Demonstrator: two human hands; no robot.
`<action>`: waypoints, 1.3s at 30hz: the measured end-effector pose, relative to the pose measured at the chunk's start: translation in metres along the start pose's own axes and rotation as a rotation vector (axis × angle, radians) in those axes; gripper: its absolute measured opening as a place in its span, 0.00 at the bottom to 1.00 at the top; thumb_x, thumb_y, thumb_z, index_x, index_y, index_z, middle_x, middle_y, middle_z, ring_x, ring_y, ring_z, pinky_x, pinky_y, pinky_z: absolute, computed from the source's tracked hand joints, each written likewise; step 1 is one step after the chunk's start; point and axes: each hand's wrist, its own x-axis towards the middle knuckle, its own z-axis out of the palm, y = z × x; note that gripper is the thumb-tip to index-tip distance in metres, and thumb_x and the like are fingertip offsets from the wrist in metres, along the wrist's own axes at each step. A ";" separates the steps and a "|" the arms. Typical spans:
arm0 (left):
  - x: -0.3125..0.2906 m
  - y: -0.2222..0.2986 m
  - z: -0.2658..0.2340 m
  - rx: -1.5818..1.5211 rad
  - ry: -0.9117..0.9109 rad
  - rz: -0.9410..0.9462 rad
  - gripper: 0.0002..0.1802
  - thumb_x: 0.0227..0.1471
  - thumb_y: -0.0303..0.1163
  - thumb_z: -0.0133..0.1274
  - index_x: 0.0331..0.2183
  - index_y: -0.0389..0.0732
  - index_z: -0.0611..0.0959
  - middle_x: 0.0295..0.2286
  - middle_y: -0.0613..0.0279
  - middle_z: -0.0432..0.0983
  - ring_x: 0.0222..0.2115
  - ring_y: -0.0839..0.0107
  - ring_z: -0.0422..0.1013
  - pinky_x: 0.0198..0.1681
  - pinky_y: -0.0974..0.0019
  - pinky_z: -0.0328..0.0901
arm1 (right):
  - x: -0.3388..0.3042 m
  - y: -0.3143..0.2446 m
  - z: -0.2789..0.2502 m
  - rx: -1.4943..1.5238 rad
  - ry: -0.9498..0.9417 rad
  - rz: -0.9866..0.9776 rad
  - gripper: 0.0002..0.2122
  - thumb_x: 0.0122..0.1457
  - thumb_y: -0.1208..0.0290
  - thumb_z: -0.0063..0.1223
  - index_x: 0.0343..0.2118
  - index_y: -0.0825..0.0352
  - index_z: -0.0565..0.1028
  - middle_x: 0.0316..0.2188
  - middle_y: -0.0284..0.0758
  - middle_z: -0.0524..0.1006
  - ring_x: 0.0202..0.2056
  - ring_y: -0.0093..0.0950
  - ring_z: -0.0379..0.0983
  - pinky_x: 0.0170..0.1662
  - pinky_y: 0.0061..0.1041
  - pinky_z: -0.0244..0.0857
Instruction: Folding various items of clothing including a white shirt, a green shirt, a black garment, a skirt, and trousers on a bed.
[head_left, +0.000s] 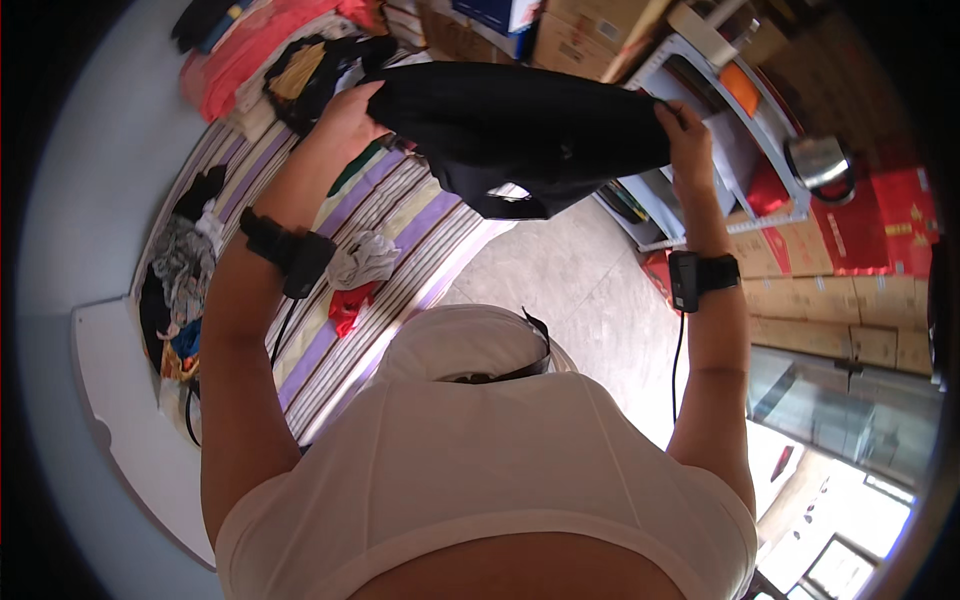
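A black garment (pixel 520 125) is stretched out in the air in front of me, its upper edge nearly level. Its exact kind is hard to tell; a small opening shows light near its lower edge. My left hand (pixel 352 118) is closed on the garment's left end. At the opposite end, my right hand (pixel 690 145) pinches the edge between thumb and fingers. Below and left of the garment, a crumpled light grey cloth (pixel 362 260) and a red cloth (pixel 350 308) lie on the striped bedsheet (pixel 335 345).
Piled clothes (pixel 185 270) lie along the bed's left side, with pink bedding (pixel 240 70) at its far end. A grey shelf unit (pixel 735 165) stands to the right, near a metal kettle (pixel 820 165). Cardboard boxes (pixel 800 300) are stacked beyond; tiled floor (pixel 560 265) shows between.
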 end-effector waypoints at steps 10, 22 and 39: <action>-0.041 -0.082 0.225 0.079 -0.376 -0.279 0.17 0.51 0.39 0.42 0.39 0.40 0.74 0.35 0.64 0.74 0.35 0.73 0.71 0.39 0.64 0.68 | -0.145 0.061 0.008 0.061 -0.144 0.039 0.12 0.58 0.67 0.45 0.42 0.66 0.71 0.36 0.39 0.74 0.39 0.26 0.69 0.43 0.23 0.62; -0.047 -0.130 0.244 0.352 -0.600 -0.209 0.21 0.55 0.40 0.40 0.45 0.36 0.72 0.40 0.61 0.72 0.39 0.72 0.70 0.45 0.67 0.65 | -0.183 0.126 0.032 -0.791 -0.962 -0.057 0.14 0.45 0.79 0.44 0.37 0.76 0.72 0.33 0.45 0.76 0.33 0.33 0.74 0.35 0.33 0.66; 0.009 -0.141 0.166 0.579 -0.365 -0.204 0.19 0.54 0.41 0.39 0.40 0.37 0.75 0.33 0.57 0.75 0.32 0.69 0.73 0.33 0.67 0.70 | -0.159 0.038 0.017 1.451 -0.187 0.705 0.25 0.57 0.52 0.41 0.52 0.64 0.63 0.52 0.34 0.66 0.53 0.29 0.61 0.58 0.33 0.50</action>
